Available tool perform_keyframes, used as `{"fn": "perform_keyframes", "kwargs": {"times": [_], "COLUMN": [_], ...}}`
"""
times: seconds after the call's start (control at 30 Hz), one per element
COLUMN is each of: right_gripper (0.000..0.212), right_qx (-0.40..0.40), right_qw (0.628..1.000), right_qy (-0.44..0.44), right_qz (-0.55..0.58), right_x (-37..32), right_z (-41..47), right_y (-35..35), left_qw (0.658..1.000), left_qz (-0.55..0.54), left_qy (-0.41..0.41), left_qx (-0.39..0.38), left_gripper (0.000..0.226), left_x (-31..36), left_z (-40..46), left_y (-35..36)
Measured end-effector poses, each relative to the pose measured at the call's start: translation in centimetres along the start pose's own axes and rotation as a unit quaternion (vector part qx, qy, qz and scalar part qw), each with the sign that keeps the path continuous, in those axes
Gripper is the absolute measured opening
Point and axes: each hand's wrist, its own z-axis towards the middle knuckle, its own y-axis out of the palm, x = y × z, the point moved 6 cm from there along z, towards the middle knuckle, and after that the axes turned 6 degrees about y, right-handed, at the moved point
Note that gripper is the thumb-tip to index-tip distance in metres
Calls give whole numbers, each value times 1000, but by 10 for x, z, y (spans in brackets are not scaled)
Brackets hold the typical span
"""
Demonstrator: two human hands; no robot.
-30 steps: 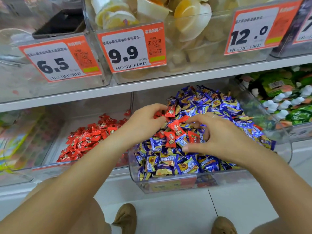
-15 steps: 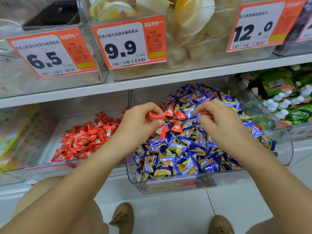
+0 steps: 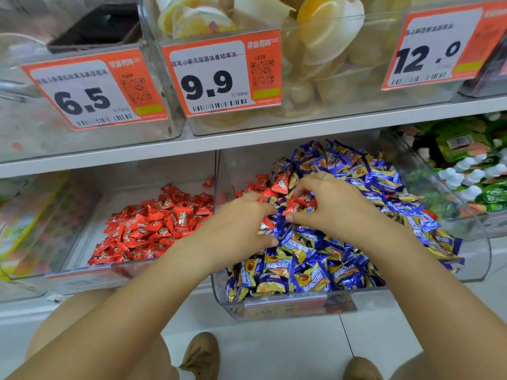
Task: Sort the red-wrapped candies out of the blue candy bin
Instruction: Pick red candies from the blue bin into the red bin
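Curled over the heap, the left hand (image 3: 241, 223) clutches small red-wrapped candies (image 3: 281, 185) and the right hand (image 3: 333, 207) pinches another, both inside the clear plastic bin of blue-wrapped candies (image 3: 288, 307); more red ones fill the clear bin on the left (image 3: 79, 272)

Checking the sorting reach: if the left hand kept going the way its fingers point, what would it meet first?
The left hand points up and right, toward the red candies lying on the blue candies. It would likely meet those first; depth is unclear.
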Motion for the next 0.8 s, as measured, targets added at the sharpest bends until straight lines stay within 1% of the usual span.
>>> {"fn": "perform_keyframes", "kwargs": {"times": [0.03, 0.1, 0.13, 0.23, 0.27, 0.3, 0.4, 0.47, 0.5, 0.57, 0.6, 0.67, 0.73, 0.8], "right_gripper": [41, 32, 34, 54, 55, 55, 50, 43, 39, 33, 31, 29, 28, 27], "right_qx": [1, 12, 14, 10, 11, 10, 10, 24, 35, 57, 66, 79, 100, 105], "right_qw": [1000, 1000, 1000, 998, 996, 994, 992, 992, 992, 992, 992, 994, 993, 985], "right_qy": [-5, -11, -11, -14, -21, -29, -43, -51, -55, -64, -65, -62, -54, -30], "right_qz": [-5, -9, -11, -62, -84, -101, -121, -112, -105, -94, -86, -49, 30, 134], "right_x": [0, 0, 0, 1, -1, -2, -7, -8, -8, -8, -8, -6, -3, 4], "right_z": [0, 0, 0, 1, 1, 2, 3, 3, 2, 0, -1, -3, -4, -5], "right_y": [0, 0, 1, 7, 8, 9, 12, 11, 9, 7, 6, 2, -4, -11], "left_qw": [1000, 1000, 999, 994, 994, 996, 999, 998, 997, 996, 997, 998, 989, 974], "left_qz": [10, 8, -2, -43, -47, -46, -11, 40, 56, 62, 47, -15, -78, -128], "left_qy": [-2, -7, -8, -11, -9, -2, 33, 39, 41, 51, 52, 41, 31, 32], "left_qx": [-3, 19, 40, 104, 101, 79, -11, -35, -39, -35, -20, 39, 125, 183], "left_gripper": [58, 49, 42, 17, 14, 14, 32, 39, 38, 28, 24, 19, 15, 14], "left_x": [1, -1, -1, -6, -6, -6, -1, -2, -2, -4, -5, -10, -17, -21], "left_z": [0, 0, -2, -9, -11, -12, -14, -14, -15, -17, -18, -22, -26, -29], "left_y": [0, -5, -10, -23, -25, -24, -15, -12, -11, -11, -12, -20, -31, -40]}}
